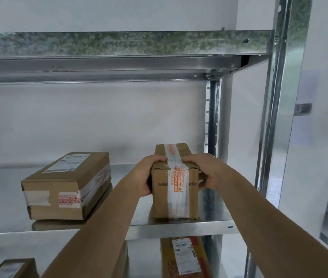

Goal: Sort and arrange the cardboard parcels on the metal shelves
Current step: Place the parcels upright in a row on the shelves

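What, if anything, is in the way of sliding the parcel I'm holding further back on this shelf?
Nothing visible. The taped parcel, held by the left hand and right hand, has bare shelf behind it; the flat parcel lies apart, to its left.

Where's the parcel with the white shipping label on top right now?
The labelled parcel lies on the left of the middle shelf in the head view, apart from the taped box gripped to its right.

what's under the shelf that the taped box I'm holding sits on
Below that shelf, a parcel with a white label lies right under the taped box; another parcel shows lower left. My forearms cover the space between.
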